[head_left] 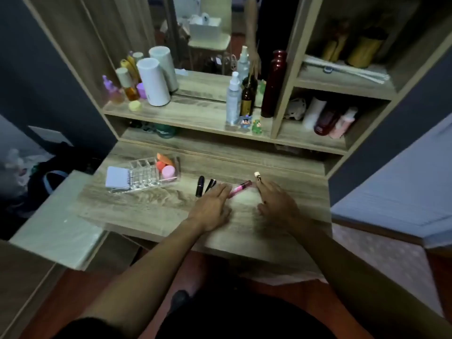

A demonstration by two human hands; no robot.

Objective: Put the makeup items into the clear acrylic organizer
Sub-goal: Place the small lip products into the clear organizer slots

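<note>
Two bare hands lie palm down on the wooden desk (151, 211); the left hand (212, 208) has flat, spread fingers, its tips touching a pink lip gloss tube (241, 188), gripping nothing; the right hand (277, 204) is loosely spread beside a gold-capped item (257, 176), though whether it holds it cannot be told; two black tubes (205, 185) lie just left; the clear acrylic organizer (146, 174), far left, holds sponges (165, 165).
</note>
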